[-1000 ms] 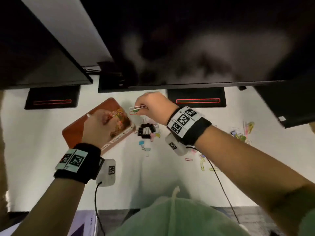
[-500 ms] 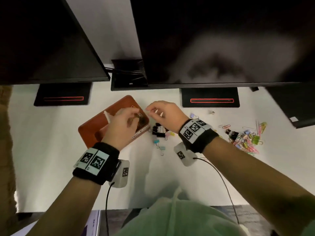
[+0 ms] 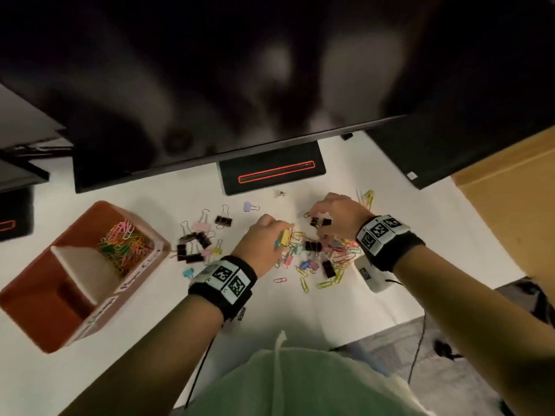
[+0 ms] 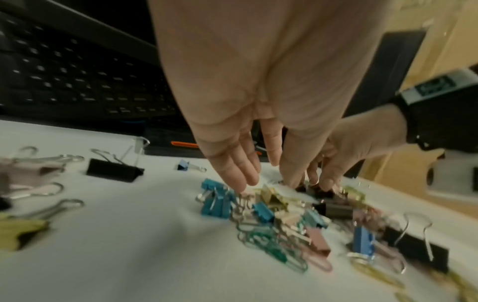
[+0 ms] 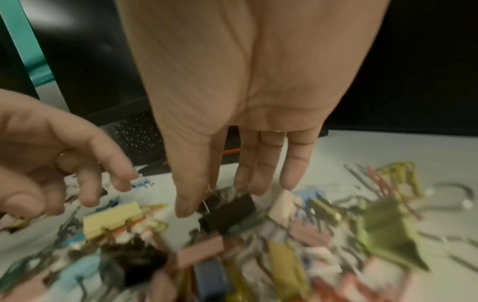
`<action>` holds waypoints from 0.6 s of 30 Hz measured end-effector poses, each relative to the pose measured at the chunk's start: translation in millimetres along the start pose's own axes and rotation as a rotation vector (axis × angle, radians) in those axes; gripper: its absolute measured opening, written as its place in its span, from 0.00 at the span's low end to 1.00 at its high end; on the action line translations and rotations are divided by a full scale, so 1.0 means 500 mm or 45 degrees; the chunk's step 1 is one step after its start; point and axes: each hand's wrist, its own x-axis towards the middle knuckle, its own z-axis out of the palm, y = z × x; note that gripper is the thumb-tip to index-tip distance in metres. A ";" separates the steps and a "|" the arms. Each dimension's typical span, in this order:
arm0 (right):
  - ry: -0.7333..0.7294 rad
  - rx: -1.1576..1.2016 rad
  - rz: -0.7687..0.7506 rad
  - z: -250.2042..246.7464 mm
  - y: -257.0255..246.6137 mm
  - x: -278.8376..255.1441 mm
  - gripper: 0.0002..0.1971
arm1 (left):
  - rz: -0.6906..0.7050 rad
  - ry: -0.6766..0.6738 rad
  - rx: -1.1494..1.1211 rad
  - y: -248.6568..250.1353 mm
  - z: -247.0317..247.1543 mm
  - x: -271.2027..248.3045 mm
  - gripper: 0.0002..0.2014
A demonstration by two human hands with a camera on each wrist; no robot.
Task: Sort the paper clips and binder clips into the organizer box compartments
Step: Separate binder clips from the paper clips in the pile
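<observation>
Picking step, mixed pile [image 3: 318, 256] on counter [image 3: 150, 319]. Left hand [image 3: 261, 238] fingers [image 4: 240, 173] released; right hand [image 3: 336, 214] pinching black binder clip [image 5: 227, 212]. Next: carry to organizer box [image 3: 39, 310], 9 o'clock.

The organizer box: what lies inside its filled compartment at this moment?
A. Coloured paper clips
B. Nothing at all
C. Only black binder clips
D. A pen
A: in the head view, the organizer box holds a heap of coloured paper clips in its far compartment.

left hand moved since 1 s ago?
Yes. The left hand has gone from over the organizer box rightward to the clip pile beside it.
</observation>
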 end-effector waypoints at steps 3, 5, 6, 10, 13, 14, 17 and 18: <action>0.000 0.071 -0.033 0.015 0.022 0.011 0.17 | -0.068 -0.030 0.053 0.005 0.029 0.029 0.23; 0.004 0.102 -0.091 0.017 0.034 0.017 0.15 | -0.107 -0.006 0.039 0.009 0.038 0.039 0.21; -0.002 0.109 -0.115 0.015 0.041 0.019 0.14 | -0.122 0.009 0.029 0.011 0.039 0.042 0.20; 0.022 0.155 -0.198 0.010 0.061 0.027 0.12 | -0.145 0.103 -0.097 0.015 0.030 0.034 0.18; 0.141 0.240 -0.210 -0.012 0.073 0.038 0.11 | -0.163 0.285 -0.185 0.005 0.013 0.014 0.16; 0.178 0.259 -0.207 -0.020 0.076 0.044 0.10 | -0.187 0.346 -0.202 -0.003 0.007 0.006 0.16; 0.217 0.242 -0.188 -0.035 0.086 0.065 0.13 | -0.264 0.465 -0.195 -0.033 -0.003 -0.018 0.18; 0.224 0.212 -0.171 -0.037 0.089 0.069 0.15 | -0.275 0.485 -0.149 -0.040 -0.001 -0.026 0.19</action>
